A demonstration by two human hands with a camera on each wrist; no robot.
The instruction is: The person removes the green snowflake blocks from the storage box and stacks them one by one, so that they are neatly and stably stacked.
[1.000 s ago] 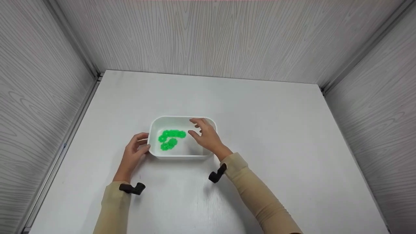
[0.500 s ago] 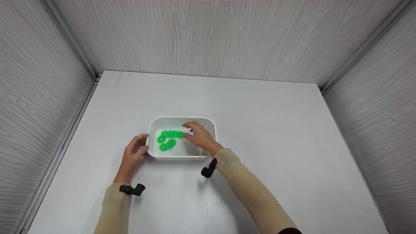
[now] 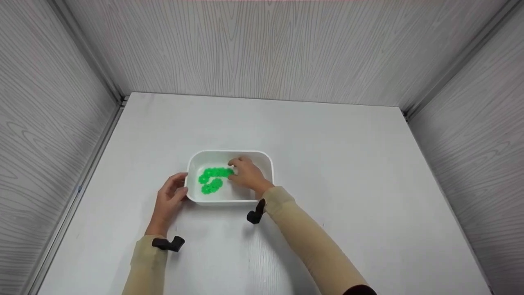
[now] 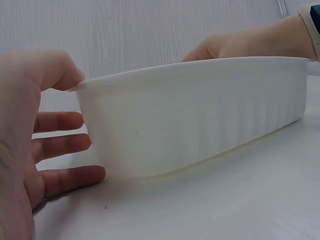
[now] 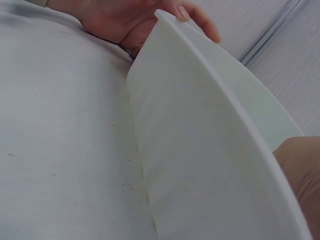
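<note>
At left end of white tray (image 3: 229,202), left hand (image 3: 166,200) spread, fingertips (image 4: 95,175) against wall, right hand (image 3: 247,174) inside, at right end of far green row (image 3: 217,172), cannot tell whether pinching, near green cluster (image 3: 212,186) left.

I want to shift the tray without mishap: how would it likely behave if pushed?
The white tray would probably slide rather than tip: it is low, wide and sits flat on the smooth-looking table. Its thin-looking walls suggest it is light and may flex slightly where the left hand touches its end.
</note>
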